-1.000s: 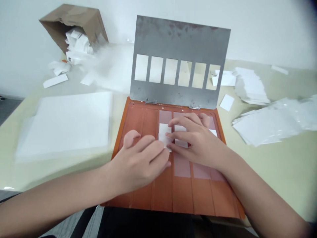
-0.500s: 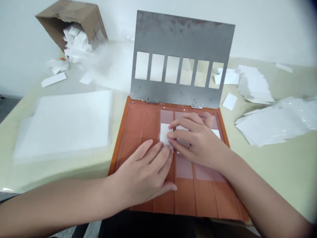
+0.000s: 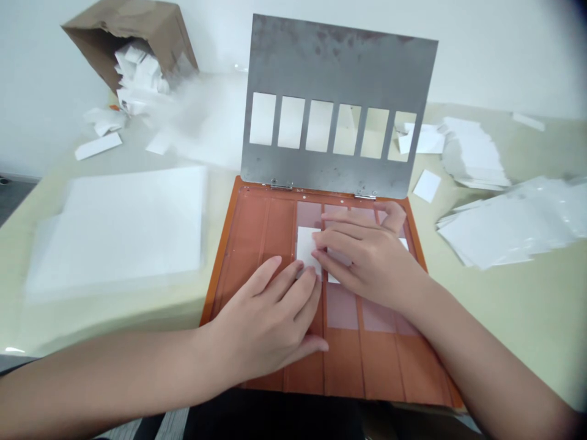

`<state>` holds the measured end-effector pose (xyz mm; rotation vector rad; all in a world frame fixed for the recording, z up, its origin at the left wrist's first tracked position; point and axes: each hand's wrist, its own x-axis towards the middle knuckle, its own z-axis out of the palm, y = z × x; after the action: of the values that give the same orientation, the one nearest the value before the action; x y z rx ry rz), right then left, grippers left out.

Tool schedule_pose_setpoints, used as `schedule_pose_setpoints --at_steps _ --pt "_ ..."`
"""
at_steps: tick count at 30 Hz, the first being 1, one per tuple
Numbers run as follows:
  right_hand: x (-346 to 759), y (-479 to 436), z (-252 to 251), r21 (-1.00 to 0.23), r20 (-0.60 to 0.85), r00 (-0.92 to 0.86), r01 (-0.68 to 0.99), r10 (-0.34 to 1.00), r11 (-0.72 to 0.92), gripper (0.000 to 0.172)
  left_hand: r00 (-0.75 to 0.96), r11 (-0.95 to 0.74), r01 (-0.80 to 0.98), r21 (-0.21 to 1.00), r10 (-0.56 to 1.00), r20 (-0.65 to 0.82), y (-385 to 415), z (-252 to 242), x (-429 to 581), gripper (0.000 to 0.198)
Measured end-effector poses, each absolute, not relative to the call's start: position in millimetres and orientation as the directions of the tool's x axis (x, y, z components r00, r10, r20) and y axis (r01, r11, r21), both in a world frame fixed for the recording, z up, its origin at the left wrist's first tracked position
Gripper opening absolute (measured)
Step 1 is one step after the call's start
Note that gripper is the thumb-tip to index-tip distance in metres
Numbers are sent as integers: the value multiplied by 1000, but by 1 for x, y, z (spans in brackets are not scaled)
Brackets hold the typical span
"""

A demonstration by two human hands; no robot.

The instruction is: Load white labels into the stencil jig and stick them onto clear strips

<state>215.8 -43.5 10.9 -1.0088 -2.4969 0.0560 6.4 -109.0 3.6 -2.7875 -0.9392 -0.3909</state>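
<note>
An orange board (image 3: 238, 244) with raised lengthwise ridges lies in front of me. Hinged to its far edge, a grey metal plate (image 3: 339, 67) with several rectangular cut-outs stands raised. On the board, a white card (image 3: 308, 239) rests on a translucent strip (image 3: 309, 212). The fingertips of my left hand (image 3: 270, 321) touch the card's near edge, fingers stretched out. My right hand (image 3: 371, 260) lies over the strips to the right, its fingertips on the card's right side and its fingers apart. Other white cards are partly hidden beneath it.
At the back left, a brown cardboard box (image 3: 156, 24) lies on its side, spilling white pieces (image 3: 137, 76). White sheets (image 3: 132, 232) are stacked on the left. To the right are a loose card (image 3: 427, 186), a card stack (image 3: 474, 153) and clear plastic sleeves (image 3: 513, 223).
My right hand has shifted slightly, with its index finger and thumb more spread. My left hand stays nearly still at the card's near edge.
</note>
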Motion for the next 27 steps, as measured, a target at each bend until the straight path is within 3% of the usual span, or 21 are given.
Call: schedule_pose_setpoints --at_steps 19,27 --pt "215 -45 5 -247 356 -618 661 701 708 21 765 -784 616 -78 572 297 -111 2 7 59" --pt "214 -45 6 -182 387 -610 684 691 706 21 754 -780 623 -62 578 312 -110 3 6 56"
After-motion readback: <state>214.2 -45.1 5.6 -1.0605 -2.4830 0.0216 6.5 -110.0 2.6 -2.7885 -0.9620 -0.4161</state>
